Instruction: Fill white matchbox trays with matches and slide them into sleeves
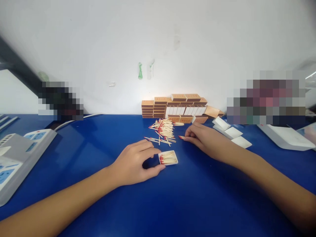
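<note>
A small white matchbox tray [175, 161] lies on the blue table, partly filled with red-tipped matches [169, 157]. My left hand [135, 161] holds its left end between thumb and fingers. Just beyond the tray is a loose heap of matches [166, 128], some scattered toward me. To the right of that heap, my right hand [197, 135] is closed in a pinch on a few matches [182, 137], their red heads pointing left. How many it holds is hidden by the fingers.
Stacked matchboxes [160, 108] stand along the wall behind the heap. Three white trays [233, 133] lie beyond my right forearm. A power strip [37, 144] with a white cable [69, 122] sits at the left, and a white container [286, 136] is at the right.
</note>
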`<state>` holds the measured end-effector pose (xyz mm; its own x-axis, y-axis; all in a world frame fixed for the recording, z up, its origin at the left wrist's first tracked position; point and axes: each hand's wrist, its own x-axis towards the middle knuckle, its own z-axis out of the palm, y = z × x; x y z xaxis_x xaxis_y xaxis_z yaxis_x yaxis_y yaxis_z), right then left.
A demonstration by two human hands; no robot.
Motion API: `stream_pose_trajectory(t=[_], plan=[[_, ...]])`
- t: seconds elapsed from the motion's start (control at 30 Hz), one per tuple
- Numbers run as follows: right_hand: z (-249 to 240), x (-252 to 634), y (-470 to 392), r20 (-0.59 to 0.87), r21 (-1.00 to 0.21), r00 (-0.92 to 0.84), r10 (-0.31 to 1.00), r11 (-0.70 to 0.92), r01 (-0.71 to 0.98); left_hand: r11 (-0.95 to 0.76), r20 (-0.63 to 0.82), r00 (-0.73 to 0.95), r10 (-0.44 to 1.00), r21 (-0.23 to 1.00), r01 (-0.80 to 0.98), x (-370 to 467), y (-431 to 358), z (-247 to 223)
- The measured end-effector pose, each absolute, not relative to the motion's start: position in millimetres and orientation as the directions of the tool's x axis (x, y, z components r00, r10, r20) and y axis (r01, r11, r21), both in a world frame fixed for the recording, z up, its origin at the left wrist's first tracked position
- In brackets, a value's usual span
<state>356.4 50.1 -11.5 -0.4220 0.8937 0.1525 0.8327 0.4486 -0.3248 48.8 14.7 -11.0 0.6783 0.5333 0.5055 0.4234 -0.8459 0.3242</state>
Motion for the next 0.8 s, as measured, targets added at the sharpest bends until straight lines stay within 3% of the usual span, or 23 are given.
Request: stream_pose_trajectory(t=[0.8], plan=[[-6.8, 357.1, 45.4, 0.135, -0.297, -0.45, 0.883, 0.469, 0.832, -0.85, 0.487, 0.697, 0.526, 0.279, 0.447, 48.4, 11.4, -11.5]])
